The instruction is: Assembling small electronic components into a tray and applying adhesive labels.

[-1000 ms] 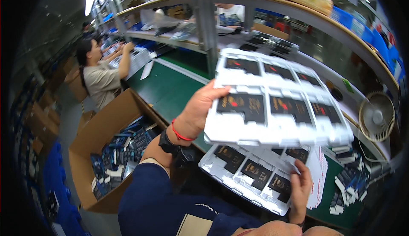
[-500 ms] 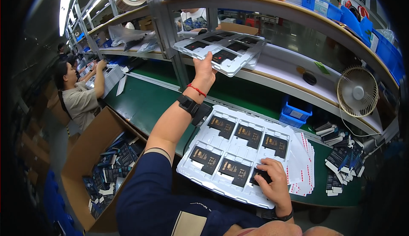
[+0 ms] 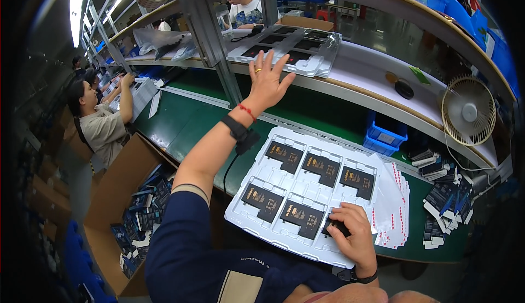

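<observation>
On the shelf ahead lies a white plastic tray (image 3: 310,67) of black flat batteries, atop at least one more tray. My left hand (image 3: 268,81) is at its front edge, fingers spread and holding nothing; whether the fingertips touch the tray I cannot tell. Below, on the bench, a second white tray (image 3: 290,244) holds black batteries with gold print, such as this one (image 3: 302,219), in its compartments. My right hand (image 3: 353,234) has its fingers bent round the battery (image 3: 335,227) in the near right compartment, partly hiding it.
White sheets with red marks (image 3: 391,207) lie right of the bench tray, then a heap of small boxes (image 3: 448,202). Blue bins (image 3: 384,133) and a fan (image 3: 468,109) stand farther back. A carton (image 3: 104,232) of small boxes is at left, near a co-worker (image 3: 98,117).
The shelf tray, tilted up in my left hand before, now lies down on the shelf. My left hand has let go and spread its fingers. My right hand stays at the same battery.
</observation>
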Demonstrator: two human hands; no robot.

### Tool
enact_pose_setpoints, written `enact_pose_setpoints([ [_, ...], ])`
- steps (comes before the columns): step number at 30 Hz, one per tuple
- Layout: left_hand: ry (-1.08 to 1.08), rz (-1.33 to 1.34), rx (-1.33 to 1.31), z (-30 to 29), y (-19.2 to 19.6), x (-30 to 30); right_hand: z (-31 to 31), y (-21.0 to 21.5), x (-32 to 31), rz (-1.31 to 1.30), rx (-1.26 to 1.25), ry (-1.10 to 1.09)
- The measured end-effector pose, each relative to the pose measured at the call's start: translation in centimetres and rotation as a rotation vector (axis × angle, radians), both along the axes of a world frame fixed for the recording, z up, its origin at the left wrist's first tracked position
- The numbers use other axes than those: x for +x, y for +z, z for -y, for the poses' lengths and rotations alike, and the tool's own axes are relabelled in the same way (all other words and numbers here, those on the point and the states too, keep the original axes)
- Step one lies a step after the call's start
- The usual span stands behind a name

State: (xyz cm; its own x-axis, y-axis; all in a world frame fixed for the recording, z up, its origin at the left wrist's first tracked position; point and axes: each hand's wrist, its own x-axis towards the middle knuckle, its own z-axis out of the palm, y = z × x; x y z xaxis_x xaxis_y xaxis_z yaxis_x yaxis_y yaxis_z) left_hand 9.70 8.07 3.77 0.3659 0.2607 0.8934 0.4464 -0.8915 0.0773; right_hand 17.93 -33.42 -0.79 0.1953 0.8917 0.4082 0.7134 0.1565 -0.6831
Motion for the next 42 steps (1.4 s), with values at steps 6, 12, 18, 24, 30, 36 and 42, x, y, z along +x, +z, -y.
enact_pose_setpoints([
  [6, -0.073, -0.246, -0.116, -3.1, -0.3, 4.6, -0.2, 0.1, -0.3, -0.064, -0.024, -0.032],
  [12, -0.06, -0.289, -0.035, -3.8, 1.0, 6.1, 0.0, -0.1, 0.0, -0.053, -0.022, -0.032],
  [18, -0.106, -0.162, 0.014, -3.8, -0.2, 5.8, -0.2, 0.0, 0.0, -0.034, -0.005, -0.029],
  [24, -0.103, -0.135, 0.05, -3.3, -0.7, 5.0, 0.3, -0.1, -0.5, -0.029, 0.002, -0.037],
  [30, -0.111, -0.238, 0.103, -3.0, 0.0, 5.0, -0.2, -0.8, 0.2, -0.004, 0.046, -0.019],
  [36, -0.068, -0.315, 0.146, -4.7, 0.4, 4.0, 0.3, -0.7, 0.8, -0.254, 0.243, -0.092],
  [42, -0.103, -0.369, 0.154, -4.8, 0.0, 4.7, 5.8, -4.8, 8.5, 0.024, 0.288, -0.948],
])
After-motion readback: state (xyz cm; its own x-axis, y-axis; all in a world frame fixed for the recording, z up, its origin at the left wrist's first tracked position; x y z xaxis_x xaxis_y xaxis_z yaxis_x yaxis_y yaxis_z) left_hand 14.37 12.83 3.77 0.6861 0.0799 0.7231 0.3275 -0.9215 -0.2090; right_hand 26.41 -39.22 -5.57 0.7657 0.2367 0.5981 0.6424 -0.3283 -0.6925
